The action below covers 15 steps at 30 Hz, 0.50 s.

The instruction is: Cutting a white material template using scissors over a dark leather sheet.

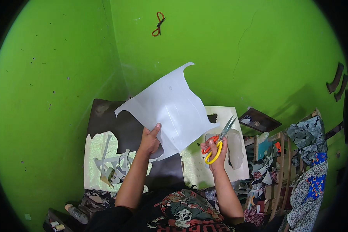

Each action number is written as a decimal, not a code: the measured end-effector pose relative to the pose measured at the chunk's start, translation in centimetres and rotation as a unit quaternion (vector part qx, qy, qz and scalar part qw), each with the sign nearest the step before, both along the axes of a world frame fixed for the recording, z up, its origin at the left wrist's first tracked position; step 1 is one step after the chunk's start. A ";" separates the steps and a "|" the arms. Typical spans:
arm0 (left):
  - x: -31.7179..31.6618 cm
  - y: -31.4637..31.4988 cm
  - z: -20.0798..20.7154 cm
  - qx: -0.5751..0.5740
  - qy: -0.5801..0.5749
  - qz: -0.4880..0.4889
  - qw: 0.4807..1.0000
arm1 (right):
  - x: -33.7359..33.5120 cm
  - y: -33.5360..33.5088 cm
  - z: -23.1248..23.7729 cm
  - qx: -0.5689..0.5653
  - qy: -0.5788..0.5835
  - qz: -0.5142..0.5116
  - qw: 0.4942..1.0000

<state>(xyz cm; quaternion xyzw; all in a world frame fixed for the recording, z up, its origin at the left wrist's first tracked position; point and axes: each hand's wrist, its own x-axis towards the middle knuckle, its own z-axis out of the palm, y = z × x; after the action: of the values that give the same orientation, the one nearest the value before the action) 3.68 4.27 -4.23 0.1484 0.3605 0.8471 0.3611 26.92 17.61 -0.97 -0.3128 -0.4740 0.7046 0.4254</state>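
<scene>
My left hand (150,141) grips the lower left edge of a large white sheet (168,104), thumb on top. The sheet has curved, cut-out edges with pointed corners and is raised above the work surface, tilted up toward the wall. On the right, my right hand (216,156) is closed around a pair of scissors (217,147) with one orange and one yellow handle. Their blades point up and to the right, slightly parted, near the sheet's lower right corner but apart from it. Some of the right fingers are hidden behind the handles.
Dark material (108,120) and pale cut sheets (232,116) cover the table. Thin grey offcuts (108,162) lie at left. A wooden rack (284,170) with fabric scraps and patterned cloth (309,143) stands at right. Orange-handled snips (157,25) hang on the green wall.
</scene>
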 end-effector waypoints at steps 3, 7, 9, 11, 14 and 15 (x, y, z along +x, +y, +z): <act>0.4 0.1 1.2 0.019 -0.031 -0.022 0.999 | 0.5 -0.6 -0.5 -0.020 -0.026 -0.004 0.999; 0.9 0.8 1.5 0.022 -0.027 -0.020 0.999 | 1.2 -1.7 -1.8 -0.032 -0.008 0.044 0.999; 1.1 1.4 1.3 0.012 -0.026 -0.011 1.000 | 1.6 -2.4 -2.1 -0.071 -0.009 0.071 0.995; 1.5 1.8 1.6 -0.006 -0.106 -0.002 0.994 | 2.0 -2.9 -2.0 -0.075 -0.046 0.096 0.991; 1.8 2.2 0.8 -0.010 -0.139 -0.017 0.990 | 2.7 -3.1 -2.2 -0.090 -0.072 0.133 0.984; 2.0 2.3 0.6 0.001 -0.159 -0.030 0.987 | 3.2 -3.1 -2.5 -0.063 -0.092 0.164 0.980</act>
<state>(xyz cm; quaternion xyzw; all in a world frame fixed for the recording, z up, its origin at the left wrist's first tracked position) 5.66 6.53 -3.59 0.0231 0.2935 0.8490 0.4387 30.16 14.46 -3.49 -0.3211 -0.5105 0.7614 0.2379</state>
